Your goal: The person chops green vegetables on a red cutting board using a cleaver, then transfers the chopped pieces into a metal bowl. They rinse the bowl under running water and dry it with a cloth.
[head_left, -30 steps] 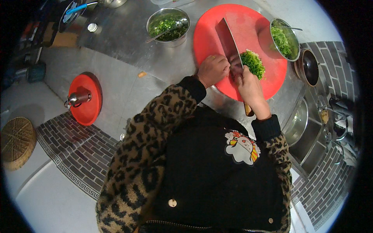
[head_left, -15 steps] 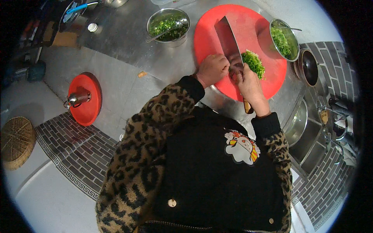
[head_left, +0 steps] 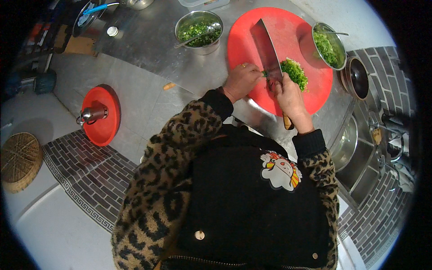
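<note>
Right hand: the right hand [head_left: 290, 96] is wrapped tight around the wooden handle of a broad steel cleaver [head_left: 267, 49], whose blade lies over the round red plastic cutting board [head_left: 252, 36]
Left hand: the left hand [head_left: 241, 80] has its fingers curled together, pinning a small bunch of green stalks [head_left: 265, 74] against the board just beside the blade
Chopped pile: a heap of finely chopped green herbs [head_left: 295, 73] sits on the board, on the far side of the blade from the left hand
Bowls: a steel bowl of chopped greens with a spoon [head_left: 199, 31] stands left of the board; a second steel bowl of greens [head_left: 330, 45] rests at the board's right edge
Counter: a grey metal worktop [head_left: 148, 58] carries the board and bowls
Further left: a round red lid with a metal knob [head_left: 100, 114] lies well apart from the hands
</note>
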Demonstrator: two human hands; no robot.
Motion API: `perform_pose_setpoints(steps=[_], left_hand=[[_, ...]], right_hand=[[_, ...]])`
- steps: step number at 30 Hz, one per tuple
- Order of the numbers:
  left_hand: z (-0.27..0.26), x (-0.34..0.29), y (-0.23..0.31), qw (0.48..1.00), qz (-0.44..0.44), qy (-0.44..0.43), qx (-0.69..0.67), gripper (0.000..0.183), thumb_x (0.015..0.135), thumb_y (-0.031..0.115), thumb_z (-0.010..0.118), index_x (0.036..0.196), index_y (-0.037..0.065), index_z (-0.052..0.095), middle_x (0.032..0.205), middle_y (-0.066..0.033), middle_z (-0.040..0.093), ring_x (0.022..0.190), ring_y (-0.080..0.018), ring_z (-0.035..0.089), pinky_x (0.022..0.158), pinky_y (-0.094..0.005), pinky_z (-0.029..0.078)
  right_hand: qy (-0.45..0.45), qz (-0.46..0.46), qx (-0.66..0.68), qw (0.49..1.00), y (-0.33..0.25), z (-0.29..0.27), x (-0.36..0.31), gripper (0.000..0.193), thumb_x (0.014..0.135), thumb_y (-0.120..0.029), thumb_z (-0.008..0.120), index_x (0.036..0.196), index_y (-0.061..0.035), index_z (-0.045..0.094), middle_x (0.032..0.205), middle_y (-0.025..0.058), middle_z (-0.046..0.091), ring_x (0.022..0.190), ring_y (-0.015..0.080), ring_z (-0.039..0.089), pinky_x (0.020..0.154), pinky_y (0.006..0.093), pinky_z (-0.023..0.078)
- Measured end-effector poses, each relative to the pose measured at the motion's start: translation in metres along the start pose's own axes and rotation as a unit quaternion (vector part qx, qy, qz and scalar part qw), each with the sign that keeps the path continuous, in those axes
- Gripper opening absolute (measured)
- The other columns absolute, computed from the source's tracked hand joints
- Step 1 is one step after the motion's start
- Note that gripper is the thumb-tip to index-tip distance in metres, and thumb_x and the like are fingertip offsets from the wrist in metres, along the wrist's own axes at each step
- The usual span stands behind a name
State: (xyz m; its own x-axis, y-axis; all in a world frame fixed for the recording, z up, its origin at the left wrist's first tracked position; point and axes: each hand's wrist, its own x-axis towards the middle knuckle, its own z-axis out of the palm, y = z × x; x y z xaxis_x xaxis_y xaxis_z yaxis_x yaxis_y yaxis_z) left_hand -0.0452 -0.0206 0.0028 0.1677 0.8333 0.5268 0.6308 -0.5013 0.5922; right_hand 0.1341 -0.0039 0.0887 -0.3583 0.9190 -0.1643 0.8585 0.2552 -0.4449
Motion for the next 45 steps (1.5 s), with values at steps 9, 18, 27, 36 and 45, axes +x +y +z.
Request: perform_pose_setpoints(steps=[9, 18, 27, 36, 45], left_hand=[[0.012, -0.006, -0.004, 0.998, 0.035, 0.039, 0.037, 0.009, 0.077, 0.013, 0.066, 0.084, 0.008, 0.064, 0.09, -0.0053, 0.062, 0.084, -0.0233, 0.06, 0.078, -0.0358, 0.048], [0.014, -0.004, -0.005, 0.998, 0.023, 0.037, 0.045, 0.007, 0.076, 0.012, 0.066, 0.081, 0.009, 0.062, 0.087, -0.0036, 0.062, 0.084, -0.0212, 0.061, 0.078, -0.0351, 0.049], [0.014, -0.002, -0.006, 0.998, 0.023, 0.064, 0.008, 0.009, 0.074, 0.009, 0.067, 0.081, 0.008, 0.062, 0.085, -0.0049, 0.062, 0.079, -0.0246, 0.062, 0.072, -0.037, 0.05], [0.016, -0.004, -0.009, 0.998, 0.006, 0.055, -0.004, 0.01, 0.073, 0.007, 0.067, 0.081, 0.009, 0.061, 0.084, -0.0053, 0.063, 0.079, -0.0242, 0.062, 0.071, -0.0361, 0.049], [0.01, -0.002, -0.012, 0.998, -0.011, 0.029, -0.058, 0.008, 0.075, 0.005, 0.065, 0.081, 0.009, 0.062, 0.084, -0.0052, 0.063, 0.078, -0.0249, 0.063, 0.07, -0.0367, 0.051]], right_hand=[[-0.022, 0.008, -0.057, 0.998, -0.013, -0.003, -0.007, 0.02, 0.089, -0.018, 0.055, 0.098, -0.0005, 0.05, 0.079, 0.0282, 0.062, 0.08, 0.0459, 0.061, 0.07, 0.0552, 0.047], [0.004, -0.006, 0.052, 0.999, -0.007, -0.002, 0.003, 0.022, 0.089, -0.019, 0.054, 0.1, 0.0, 0.049, 0.082, 0.0275, 0.063, 0.082, 0.046, 0.061, 0.071, 0.0553, 0.047], [0.012, -0.026, 0.031, 0.999, -0.007, 0.003, 0.012, 0.023, 0.091, -0.02, 0.052, 0.099, 0.0007, 0.051, 0.084, 0.0288, 0.063, 0.083, 0.0469, 0.06, 0.072, 0.0547, 0.047], [-0.01, 0.013, 0.002, 1.0, -0.01, 0.003, -0.009, 0.024, 0.09, -0.018, 0.053, 0.103, 0.0023, 0.052, 0.081, 0.0298, 0.062, 0.082, 0.0475, 0.06, 0.072, 0.0539, 0.047], [-0.004, 0.058, 0.144, 0.988, -0.008, -0.002, -0.003, 0.023, 0.09, -0.017, 0.053, 0.102, 0.0033, 0.054, 0.084, 0.0289, 0.063, 0.085, 0.0464, 0.061, 0.073, 0.0508, 0.048]])
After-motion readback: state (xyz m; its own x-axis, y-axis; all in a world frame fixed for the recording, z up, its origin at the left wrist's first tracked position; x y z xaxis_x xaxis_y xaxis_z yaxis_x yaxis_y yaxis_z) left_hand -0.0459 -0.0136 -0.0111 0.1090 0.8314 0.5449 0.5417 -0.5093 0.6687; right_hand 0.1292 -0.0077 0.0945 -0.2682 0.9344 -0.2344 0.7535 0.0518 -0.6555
